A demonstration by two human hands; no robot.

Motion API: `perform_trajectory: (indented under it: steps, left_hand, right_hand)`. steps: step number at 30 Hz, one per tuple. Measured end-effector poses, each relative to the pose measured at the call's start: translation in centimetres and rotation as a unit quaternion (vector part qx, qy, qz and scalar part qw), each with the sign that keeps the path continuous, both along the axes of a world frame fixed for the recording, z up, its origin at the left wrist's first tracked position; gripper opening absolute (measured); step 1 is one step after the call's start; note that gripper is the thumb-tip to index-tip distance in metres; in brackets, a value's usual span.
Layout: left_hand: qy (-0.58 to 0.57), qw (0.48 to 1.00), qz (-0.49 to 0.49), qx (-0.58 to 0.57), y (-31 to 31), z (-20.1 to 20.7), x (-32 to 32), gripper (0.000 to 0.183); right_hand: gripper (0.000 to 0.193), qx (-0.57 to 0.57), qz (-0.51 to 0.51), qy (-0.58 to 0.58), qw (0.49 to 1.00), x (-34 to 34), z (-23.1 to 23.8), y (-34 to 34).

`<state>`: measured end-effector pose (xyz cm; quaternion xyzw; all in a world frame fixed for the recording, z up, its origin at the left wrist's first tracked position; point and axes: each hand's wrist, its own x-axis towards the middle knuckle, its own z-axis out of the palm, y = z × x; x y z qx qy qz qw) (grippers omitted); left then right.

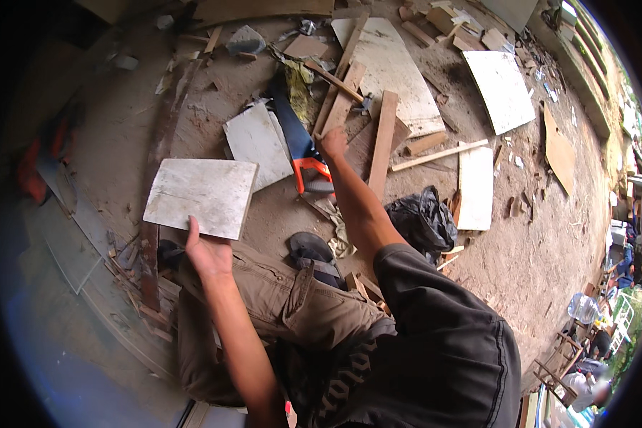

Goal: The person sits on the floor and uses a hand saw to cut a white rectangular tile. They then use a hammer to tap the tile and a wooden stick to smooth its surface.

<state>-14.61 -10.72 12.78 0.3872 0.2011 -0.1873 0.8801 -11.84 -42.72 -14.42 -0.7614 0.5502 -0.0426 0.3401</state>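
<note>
My left hand (210, 255) grips a dirty white rectangular board (201, 196) by its near edge, thumb on top, the board raised over my knee. Reaching forward, my right hand (332, 144) has its fingers curled closed at the near end of a brown wooden plank (344, 100); its exact hold is partly hidden. Just left of that hand lies a handsaw (290, 121) with a dark blade and an orange handle. Across the planks rests a hammer (335, 80) with a wooden handle. Another pale board (258, 146) is on the ground left of the saw.
A large whitish panel (399, 71) lies beyond the planks. Right of my forearm are a loose plank (383, 143) and a black plastic bag (424, 221). More white boards (498, 91) and wood scraps litter the dirt floor. A long dark beam (165, 128) runs along the left.
</note>
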Motion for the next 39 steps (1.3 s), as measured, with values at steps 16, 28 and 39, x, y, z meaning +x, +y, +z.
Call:
perform_trajectory:
  steps: [16, 28, 39]
  left_hand:
    - [-0.016, 0.998, -0.052, -0.027, -2.9, -0.1, 1.6, 0.052]
    - [-0.014, 0.998, -0.009, -0.055, 0.7, 0.5, -1.1, 0.045]
    - [0.003, 0.996, 0.059, -0.073, 4.0, 0.2, -2.5, 0.042]
  right_hand:
    - [0.009, 0.519, -0.11, -0.341, 0.776, -10.7, 13.6, -0.5]
    - [0.036, -0.105, 0.164, -0.349, 0.917, -24.8, 13.9, 6.4]
    - [0.03, 0.012, 0.17, -0.089, 0.981, -28.9, 3.8, 7.9]
